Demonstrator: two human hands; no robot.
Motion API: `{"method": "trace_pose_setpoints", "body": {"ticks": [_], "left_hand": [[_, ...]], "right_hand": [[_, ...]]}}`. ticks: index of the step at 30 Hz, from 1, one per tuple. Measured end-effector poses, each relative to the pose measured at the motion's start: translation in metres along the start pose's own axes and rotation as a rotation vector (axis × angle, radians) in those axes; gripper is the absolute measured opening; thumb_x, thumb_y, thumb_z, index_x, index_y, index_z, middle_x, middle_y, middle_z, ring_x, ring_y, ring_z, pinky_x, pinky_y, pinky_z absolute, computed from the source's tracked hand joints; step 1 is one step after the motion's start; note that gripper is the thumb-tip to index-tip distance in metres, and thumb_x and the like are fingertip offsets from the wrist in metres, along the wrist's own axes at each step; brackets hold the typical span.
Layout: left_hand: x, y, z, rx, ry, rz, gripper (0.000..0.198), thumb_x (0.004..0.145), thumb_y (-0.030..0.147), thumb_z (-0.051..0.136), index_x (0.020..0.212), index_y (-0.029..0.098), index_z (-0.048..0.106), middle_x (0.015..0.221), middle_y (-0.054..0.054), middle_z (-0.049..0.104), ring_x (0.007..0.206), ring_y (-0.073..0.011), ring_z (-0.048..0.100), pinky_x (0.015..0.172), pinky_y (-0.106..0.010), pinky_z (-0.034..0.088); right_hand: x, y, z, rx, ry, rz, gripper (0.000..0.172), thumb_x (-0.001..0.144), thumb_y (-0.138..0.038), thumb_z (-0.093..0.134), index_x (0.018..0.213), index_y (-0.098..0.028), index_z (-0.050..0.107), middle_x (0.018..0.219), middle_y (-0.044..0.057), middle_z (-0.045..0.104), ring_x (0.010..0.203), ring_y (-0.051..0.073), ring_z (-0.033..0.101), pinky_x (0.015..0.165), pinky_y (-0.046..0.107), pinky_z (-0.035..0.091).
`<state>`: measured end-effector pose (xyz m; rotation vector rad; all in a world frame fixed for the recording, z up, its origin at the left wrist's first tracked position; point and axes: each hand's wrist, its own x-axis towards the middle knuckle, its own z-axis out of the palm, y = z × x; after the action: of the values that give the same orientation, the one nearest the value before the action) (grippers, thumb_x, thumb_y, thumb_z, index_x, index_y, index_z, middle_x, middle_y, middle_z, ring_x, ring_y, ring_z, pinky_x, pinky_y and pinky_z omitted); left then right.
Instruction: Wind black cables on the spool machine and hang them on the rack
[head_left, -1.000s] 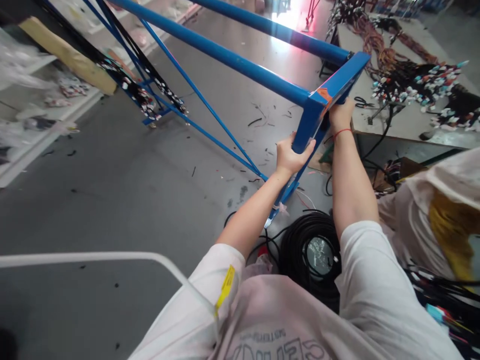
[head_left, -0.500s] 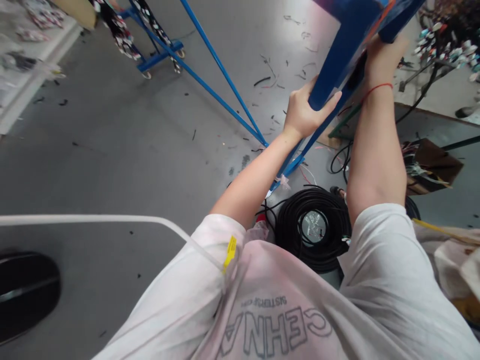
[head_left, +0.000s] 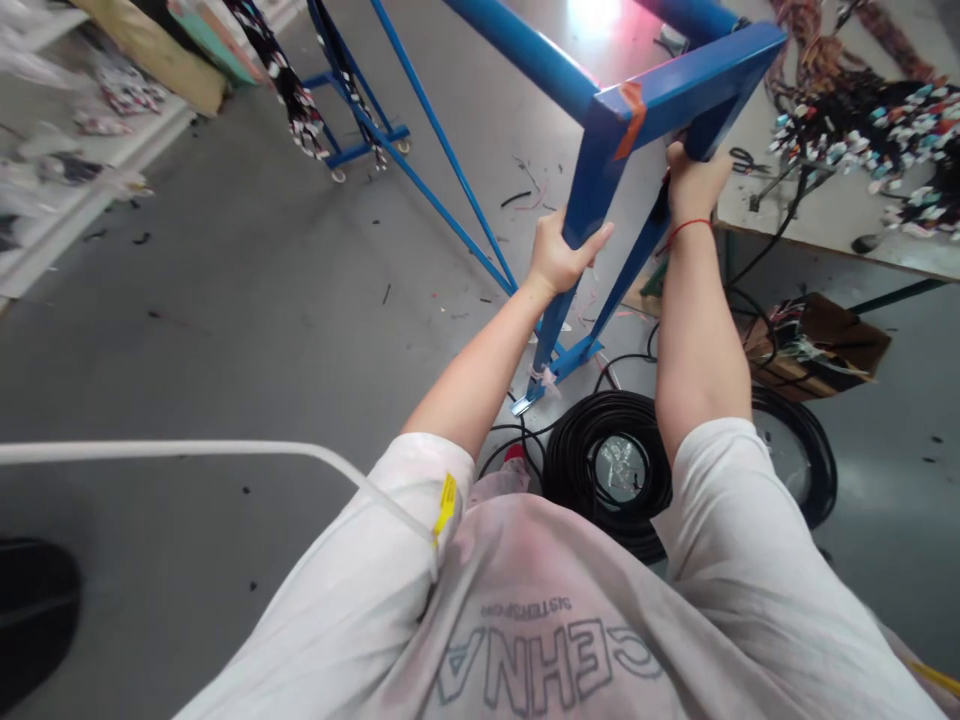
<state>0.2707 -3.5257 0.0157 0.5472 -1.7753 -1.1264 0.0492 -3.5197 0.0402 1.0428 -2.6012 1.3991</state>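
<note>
A blue frame [head_left: 590, 190] is turning its end more squarely toward the wearer, the gap between its uprights [head_left: 551, 325] showing wider than a second ago. At right, a pale, mustard-patched cloth is drawing away, while a wire-filled cardboard box [head_left: 844, 325] and another black coil [head_left: 823, 465] are coming into fuller view.

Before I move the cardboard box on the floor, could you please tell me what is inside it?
The cardboard box holds a tangle of thin wires, some white. Anything beneath them is covered and cannot be seen.
</note>
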Motion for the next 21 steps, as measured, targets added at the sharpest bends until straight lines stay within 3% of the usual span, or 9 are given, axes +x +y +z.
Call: {"method": "trace_pose_setpoints", "body": {"ticks": [2, 10, 16, 21], "left_hand": [[-0.002, 0.005, -0.007, 0.021, -0.018, 0.020, 0.047, 0.072, 0.068, 0.064, 0.069, 0.020, 0.063, 0.052, 0.000, 0.057, 0.060, -0.0193, 0.065, 0.065, -0.032, 0.053], [-0.001, 0.005, -0.059, 0.102, -0.133, -0.004, 0.052, 0.072, 0.071, 0.060, 0.059, 0.021, 0.060, 0.050, -0.004, 0.058, 0.052, -0.0187, 0.059, 0.061, -0.035, 0.053], [0.005, -0.009, -0.126, 0.154, -0.126, -0.070, 0.053, 0.068, 0.073, 0.057, 0.057, 0.021, 0.055, 0.055, -0.005, 0.059, 0.054, -0.0167, 0.055, 0.059, -0.032, 0.049], [0.002, -0.016, -0.185, 0.173, -0.036, -0.128, 0.057, 0.058, 0.078, 0.058, 0.058, 0.021, 0.052, 0.053, -0.003, 0.056, 0.049, -0.0149, 0.051, 0.051, -0.030, 0.043]], "right_hand": [[-0.012, -0.007, -0.007, 0.023, 0.052, 0.105, 0.022, 0.085, -0.023, 0.053, 0.089, -0.003, 0.060, 0.081, 0.004, 0.058, 0.062, 0.005, 0.041, 0.059, 0.020, 0.036], [-0.063, -0.037, -0.016, 0.185, 0.008, 0.136, 0.025, 0.085, -0.034, 0.060, 0.091, -0.011, 0.059, 0.087, 0.006, 0.060, 0.087, 0.017, 0.057, 0.083, 0.030, 0.043], [-0.098, -0.050, 0.009, 0.352, -0.056, -0.018, 0.027, 0.085, -0.044, 0.055, 0.091, -0.017, 0.057, 0.085, 0.006, 0.062, 0.094, 0.022, 0.058, 0.084, 0.035, 0.044], [-0.132, -0.085, 0.032, 0.372, -0.123, -0.078, 0.023, 0.085, -0.040, 0.057, 0.094, -0.019, 0.058, 0.084, 0.007, 0.064, 0.090, 0.022, 0.060, 0.085, 0.035, 0.045]]}}
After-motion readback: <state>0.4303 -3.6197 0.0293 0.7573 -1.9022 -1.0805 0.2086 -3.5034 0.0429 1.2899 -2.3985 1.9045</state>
